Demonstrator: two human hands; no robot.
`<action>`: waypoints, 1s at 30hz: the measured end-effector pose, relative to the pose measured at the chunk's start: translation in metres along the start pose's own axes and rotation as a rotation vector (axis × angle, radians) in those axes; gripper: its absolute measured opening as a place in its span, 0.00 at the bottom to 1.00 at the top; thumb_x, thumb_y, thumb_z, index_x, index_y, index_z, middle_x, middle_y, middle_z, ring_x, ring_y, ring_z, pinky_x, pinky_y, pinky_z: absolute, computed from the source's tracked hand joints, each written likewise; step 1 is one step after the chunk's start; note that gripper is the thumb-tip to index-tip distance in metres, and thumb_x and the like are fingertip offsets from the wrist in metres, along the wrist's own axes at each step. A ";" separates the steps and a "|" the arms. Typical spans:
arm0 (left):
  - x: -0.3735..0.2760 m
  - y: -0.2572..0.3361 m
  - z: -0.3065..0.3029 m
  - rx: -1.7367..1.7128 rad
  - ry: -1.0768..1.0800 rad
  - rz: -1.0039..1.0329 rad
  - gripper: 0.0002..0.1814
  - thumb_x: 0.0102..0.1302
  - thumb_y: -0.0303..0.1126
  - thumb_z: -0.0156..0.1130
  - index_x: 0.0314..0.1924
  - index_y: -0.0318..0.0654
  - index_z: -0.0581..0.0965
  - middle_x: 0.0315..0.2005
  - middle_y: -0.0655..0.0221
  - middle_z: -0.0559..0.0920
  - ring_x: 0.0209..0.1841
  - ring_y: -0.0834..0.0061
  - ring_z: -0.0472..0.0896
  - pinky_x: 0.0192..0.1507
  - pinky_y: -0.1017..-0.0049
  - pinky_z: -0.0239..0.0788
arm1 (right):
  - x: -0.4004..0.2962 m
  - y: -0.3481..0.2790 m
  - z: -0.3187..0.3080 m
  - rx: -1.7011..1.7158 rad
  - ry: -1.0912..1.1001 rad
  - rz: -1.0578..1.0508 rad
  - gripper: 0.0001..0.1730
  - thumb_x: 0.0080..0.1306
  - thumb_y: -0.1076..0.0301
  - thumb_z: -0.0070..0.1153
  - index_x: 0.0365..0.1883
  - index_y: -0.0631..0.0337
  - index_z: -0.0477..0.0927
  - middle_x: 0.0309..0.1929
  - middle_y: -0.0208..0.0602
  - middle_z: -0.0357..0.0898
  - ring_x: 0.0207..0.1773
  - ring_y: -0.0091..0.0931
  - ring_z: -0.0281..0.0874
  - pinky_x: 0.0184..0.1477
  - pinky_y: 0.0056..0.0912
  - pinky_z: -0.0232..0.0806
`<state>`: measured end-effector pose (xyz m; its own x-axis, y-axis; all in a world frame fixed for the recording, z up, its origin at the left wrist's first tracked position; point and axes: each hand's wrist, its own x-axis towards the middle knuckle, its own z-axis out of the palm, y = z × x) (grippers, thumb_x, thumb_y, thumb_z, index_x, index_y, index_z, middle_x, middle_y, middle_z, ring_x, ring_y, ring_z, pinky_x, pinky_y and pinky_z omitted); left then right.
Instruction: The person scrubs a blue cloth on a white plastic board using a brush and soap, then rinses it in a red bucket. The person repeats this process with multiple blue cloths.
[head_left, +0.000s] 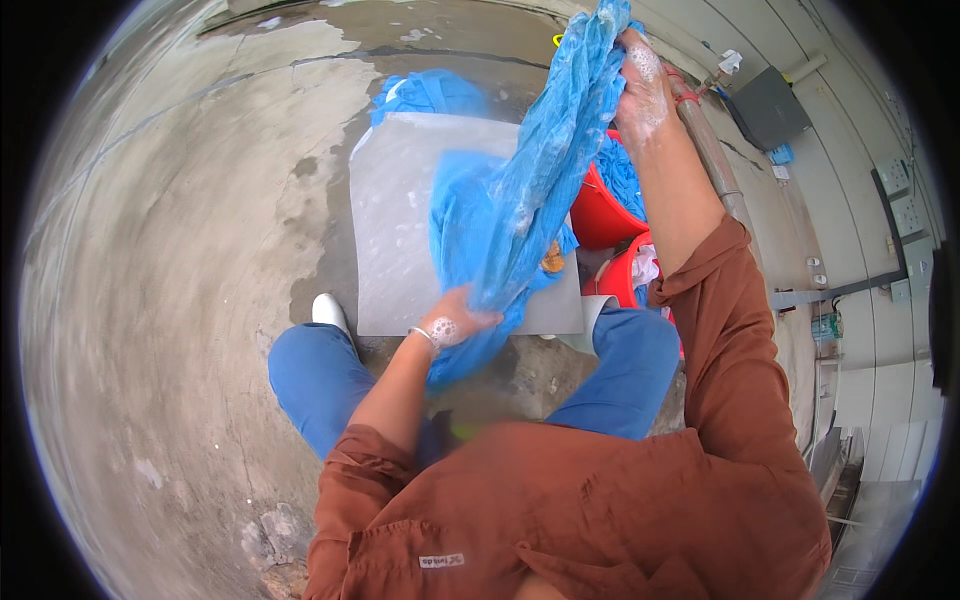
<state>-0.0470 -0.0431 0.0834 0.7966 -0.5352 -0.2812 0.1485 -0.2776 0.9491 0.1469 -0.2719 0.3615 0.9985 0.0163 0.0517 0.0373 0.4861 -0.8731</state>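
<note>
Both hands stretch a wet, soapy blue cloth (551, 157) diagonally over a light grey board (397, 247). My right hand (643, 86), raised at the upper right and covered in suds, grips the cloth's upper end. My left hand (459, 319), with a bracelet and foam at the wrist, holds its lower part near the board's front edge. Part of the cloth hangs onto the board and looks blurred. A small brown object (553, 257), perhaps a brush, shows beside the cloth's lower folds; its kind is not clear.
Red buckets (604, 214) holding blue and pale cloths stand right of the board. More blue cloth (442, 91) lies beyond it on the wet concrete floor (210, 225). A pipe (709, 150) runs along the right, near the wall. My knees flank the board's near edge.
</note>
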 end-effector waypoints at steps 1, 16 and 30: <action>0.008 -0.006 0.001 -0.105 -0.038 -0.007 0.40 0.56 0.49 0.75 0.62 0.29 0.76 0.53 0.46 0.83 0.55 0.61 0.82 0.58 0.64 0.71 | 0.019 0.002 -0.025 -0.006 0.002 -0.037 0.16 0.75 0.59 0.53 0.50 0.64 0.80 0.47 0.43 0.84 0.47 0.36 0.84 0.51 0.46 0.79; 0.009 -0.077 0.019 0.255 0.360 -0.381 0.55 0.50 0.60 0.79 0.61 0.17 0.70 0.50 0.40 0.82 0.54 0.49 0.83 0.57 0.61 0.74 | -0.101 0.275 -0.227 -1.653 0.354 0.605 0.52 0.59 0.62 0.69 0.77 0.55 0.54 0.68 0.57 0.65 0.70 0.48 0.66 0.70 0.44 0.62; 0.030 -0.085 0.032 0.850 0.509 -0.179 0.66 0.44 0.62 0.76 0.73 0.26 0.58 0.75 0.47 0.59 0.78 0.49 0.53 0.73 0.37 0.36 | -0.147 0.332 -0.120 -1.553 -0.196 0.194 0.43 0.57 0.47 0.69 0.71 0.39 0.69 0.47 0.42 0.72 0.56 0.44 0.72 0.55 0.50 0.64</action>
<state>-0.0548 -0.0612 -0.0106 0.9886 -0.0805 -0.1273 -0.0187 -0.9040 0.4271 0.0173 -0.2173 0.0056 0.9769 0.1377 -0.1633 0.0403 -0.8695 -0.4923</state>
